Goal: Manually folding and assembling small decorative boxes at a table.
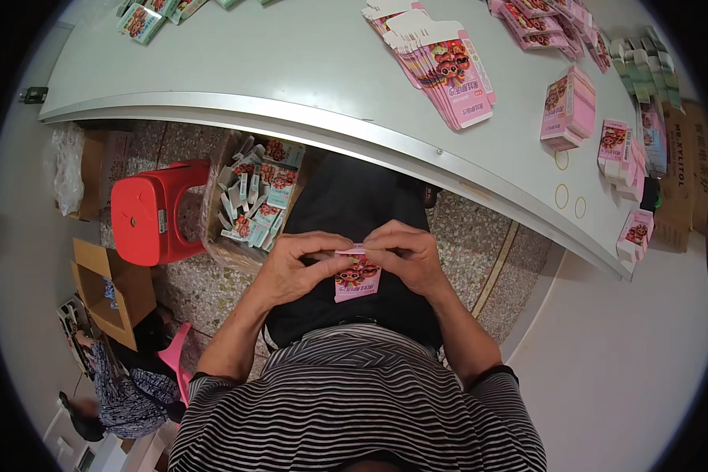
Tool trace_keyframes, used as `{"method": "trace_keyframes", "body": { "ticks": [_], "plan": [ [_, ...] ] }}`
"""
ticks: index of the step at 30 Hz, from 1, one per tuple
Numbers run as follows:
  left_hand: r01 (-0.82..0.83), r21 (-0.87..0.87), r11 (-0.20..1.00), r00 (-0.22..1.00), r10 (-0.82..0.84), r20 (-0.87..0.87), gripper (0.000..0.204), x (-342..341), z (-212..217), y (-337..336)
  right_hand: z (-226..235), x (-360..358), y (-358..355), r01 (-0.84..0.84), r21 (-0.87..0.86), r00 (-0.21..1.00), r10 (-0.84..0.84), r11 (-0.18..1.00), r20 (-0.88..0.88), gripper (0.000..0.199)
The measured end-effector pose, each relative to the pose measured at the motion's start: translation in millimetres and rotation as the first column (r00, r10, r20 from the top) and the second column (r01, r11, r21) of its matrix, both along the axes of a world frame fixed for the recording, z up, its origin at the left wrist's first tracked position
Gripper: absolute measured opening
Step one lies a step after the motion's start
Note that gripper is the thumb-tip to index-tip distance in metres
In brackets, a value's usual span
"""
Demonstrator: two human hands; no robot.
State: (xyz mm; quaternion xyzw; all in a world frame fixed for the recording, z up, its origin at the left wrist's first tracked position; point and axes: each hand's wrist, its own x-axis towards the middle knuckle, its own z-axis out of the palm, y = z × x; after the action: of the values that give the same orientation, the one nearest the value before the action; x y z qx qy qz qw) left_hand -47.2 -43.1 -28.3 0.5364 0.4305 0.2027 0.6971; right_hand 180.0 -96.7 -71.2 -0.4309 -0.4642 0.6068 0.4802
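Observation:
Above my lap, a small pink carton [358, 282] with cartoon figures printed on it sits between both hands. My left hand [303, 263] pinches its upper left part, thumb on the printed face. On the other side my right hand [405, 256] grips the upper right edge with thumb and fingertips. Fingers of both hands meet at the carton's top end, where a pale flap shows between them. How far that flap is folded, I cannot tell. A fanned stack of flat pink cartons [460, 82] lies on the table beyond my hands.
The pale table's metal edge [291, 118] curves ahead of my knees. More pink cartons [568, 110] stand at right, near a brown cardboard box [684, 181]. Left on the floor are a red stool [138, 216], a box of green cartons [220, 248], an open cardboard box [122, 303] and another person [134, 393].

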Motion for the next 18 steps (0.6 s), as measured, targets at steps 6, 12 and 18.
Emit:
{"method": "trace_keyframes", "body": {
  "ticks": [6, 12, 18],
  "plan": [
    [-0.021, 0.103, 0.994, 1.000, 0.021, 0.003, 0.020, 1.9, -7.9, -2.2, -2.8, -0.6, -11.3, -0.008, -0.121, 1.000, 0.006, 0.993, -0.020, 0.022],
    [-0.057, 0.064, 0.996, 0.997, 0.053, 0.058, 0.018, -3.0, -16.0, -0.2, 7.7, 2.5, 12.1, -0.054, 0.169, 0.989, 0.030, 0.984, 0.143, 0.022],
    [-0.330, -0.029, 0.944, 0.884, 0.319, 0.341, 0.048, 11.9, -19.2, 6.4, 85.7, 46.6, 83.4, 0.249, 0.190, 0.919, -0.293, 0.950, 0.263, 0.021]
  ]
}}
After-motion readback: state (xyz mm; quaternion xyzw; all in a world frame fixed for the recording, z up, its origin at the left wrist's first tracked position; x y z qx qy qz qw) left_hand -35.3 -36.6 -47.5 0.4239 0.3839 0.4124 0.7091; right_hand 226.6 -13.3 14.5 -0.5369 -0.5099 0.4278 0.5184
